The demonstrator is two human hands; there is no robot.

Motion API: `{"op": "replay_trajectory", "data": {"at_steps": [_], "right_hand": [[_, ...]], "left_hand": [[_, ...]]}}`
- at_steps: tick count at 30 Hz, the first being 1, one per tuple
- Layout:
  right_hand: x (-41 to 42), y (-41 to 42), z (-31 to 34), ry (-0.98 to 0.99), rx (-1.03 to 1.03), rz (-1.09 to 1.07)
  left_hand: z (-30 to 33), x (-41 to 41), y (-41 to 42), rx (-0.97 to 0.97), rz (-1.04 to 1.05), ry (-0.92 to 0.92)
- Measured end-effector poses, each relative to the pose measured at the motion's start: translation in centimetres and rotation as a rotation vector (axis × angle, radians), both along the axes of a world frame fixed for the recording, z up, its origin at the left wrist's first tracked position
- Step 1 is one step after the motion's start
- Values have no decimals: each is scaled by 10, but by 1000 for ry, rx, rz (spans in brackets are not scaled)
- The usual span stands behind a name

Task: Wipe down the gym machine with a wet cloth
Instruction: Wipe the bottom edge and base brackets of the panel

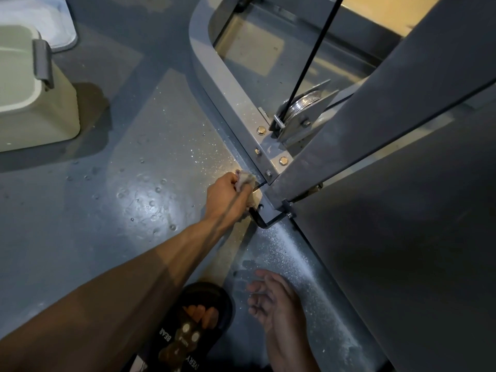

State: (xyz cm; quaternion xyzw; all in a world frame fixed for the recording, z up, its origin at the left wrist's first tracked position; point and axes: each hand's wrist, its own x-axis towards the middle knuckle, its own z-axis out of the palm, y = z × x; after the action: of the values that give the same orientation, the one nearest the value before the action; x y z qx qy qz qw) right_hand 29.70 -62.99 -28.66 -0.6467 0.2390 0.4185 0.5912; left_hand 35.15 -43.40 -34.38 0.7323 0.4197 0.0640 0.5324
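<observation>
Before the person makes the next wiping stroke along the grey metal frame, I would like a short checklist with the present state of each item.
1. Left hand grips the small pale crumpled cloth: ok.
2. Cloth touches the grey metal base frame at its bolted corner: ok.
3. Cloth is wet enough: cannot tell, though droplets lie on the grey floor.
4. Right hand is away from the silver pulley wheel and black cable: ok, it hangs open low near the floor.
5. Beige plastic bucket stands within view for rinsing: ok; its water level cannot be told.
6. Foot in the black sandal stands on dry floor: cannot tell.
</observation>
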Motion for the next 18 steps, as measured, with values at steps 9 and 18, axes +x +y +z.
{"op": "replay_trajectory", "data": {"at_steps": [9,18], "right_hand": [[0,-3,-2,25,-11,-18],[1,1,-2,42,-18,-3]], "left_hand": [[-4,37,17,91,-388,119],[-4,52,16,292,-399,233]]}}
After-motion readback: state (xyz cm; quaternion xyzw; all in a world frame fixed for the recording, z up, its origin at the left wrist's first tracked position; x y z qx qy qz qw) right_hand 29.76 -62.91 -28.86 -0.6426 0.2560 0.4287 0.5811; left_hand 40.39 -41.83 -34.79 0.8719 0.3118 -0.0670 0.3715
